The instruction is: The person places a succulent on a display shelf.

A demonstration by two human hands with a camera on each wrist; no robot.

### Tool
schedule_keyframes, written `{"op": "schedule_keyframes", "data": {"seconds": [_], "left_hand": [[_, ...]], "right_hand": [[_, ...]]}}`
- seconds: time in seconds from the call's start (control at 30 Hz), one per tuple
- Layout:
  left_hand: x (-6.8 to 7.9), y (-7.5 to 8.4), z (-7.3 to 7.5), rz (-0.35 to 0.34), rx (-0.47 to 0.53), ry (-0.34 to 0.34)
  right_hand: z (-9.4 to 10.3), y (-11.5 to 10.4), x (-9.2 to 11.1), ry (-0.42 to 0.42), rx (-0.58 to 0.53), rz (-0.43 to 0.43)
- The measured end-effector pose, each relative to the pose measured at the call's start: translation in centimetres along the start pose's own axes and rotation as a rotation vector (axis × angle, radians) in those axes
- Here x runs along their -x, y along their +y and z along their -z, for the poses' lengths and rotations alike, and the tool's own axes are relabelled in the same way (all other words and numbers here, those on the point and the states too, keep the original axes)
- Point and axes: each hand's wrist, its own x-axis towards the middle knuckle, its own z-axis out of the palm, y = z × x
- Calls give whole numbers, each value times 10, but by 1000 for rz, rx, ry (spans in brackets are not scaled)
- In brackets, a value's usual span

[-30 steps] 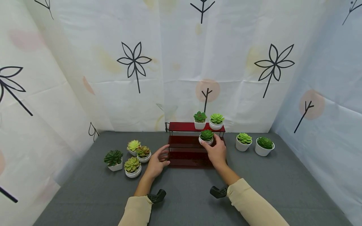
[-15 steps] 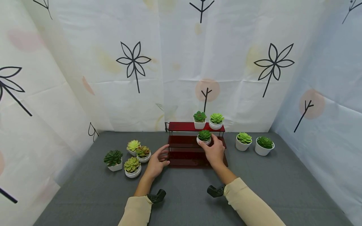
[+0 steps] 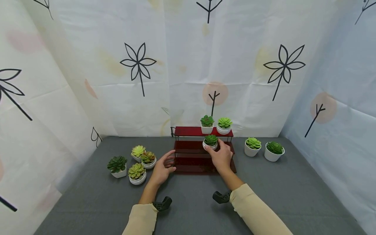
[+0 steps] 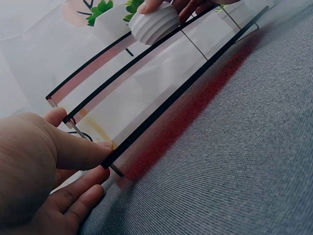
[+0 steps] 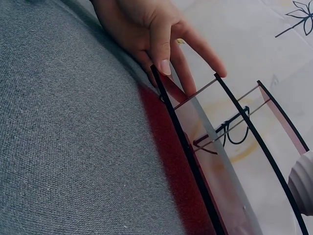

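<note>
Right hand [image 3: 222, 157] pinches a potted green succulent [image 3: 210, 140] at the middle tier [image 3: 187, 146] of a red three-tier shelf [image 3: 189, 165].
Hands apart; left hand [image 3: 161, 169], fingers spread, touches the shelf's left end, likely steadying it. Whether the pot rests there, cannot tell.

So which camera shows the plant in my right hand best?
The head view: the plant shows its whole leafy top there. The left wrist view shows mostly its ribbed pot; the right wrist view, only part of that pot.

Green potted succulent [image 3: 210, 140] at red shelf [image 3: 190, 147]
</note>
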Motion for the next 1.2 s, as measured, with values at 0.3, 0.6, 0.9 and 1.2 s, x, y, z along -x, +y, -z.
{"op": "schedule_keyframes", "data": {"seconds": [0.3,0.6,0.9,1.2], "left_hand": [[0,-2,-1,-3,-4,15],[2,-2,-1,-10,0,15],[2,-1,0,-11,12,-6],[16,34,2,-20,-1,-33]], "right_hand": [[-3,0,0,12,9,7],[-6,-1,2,22,11,15],[-3,0,5,0,-32,20],[11,4,6,-97,-83,24]]}}
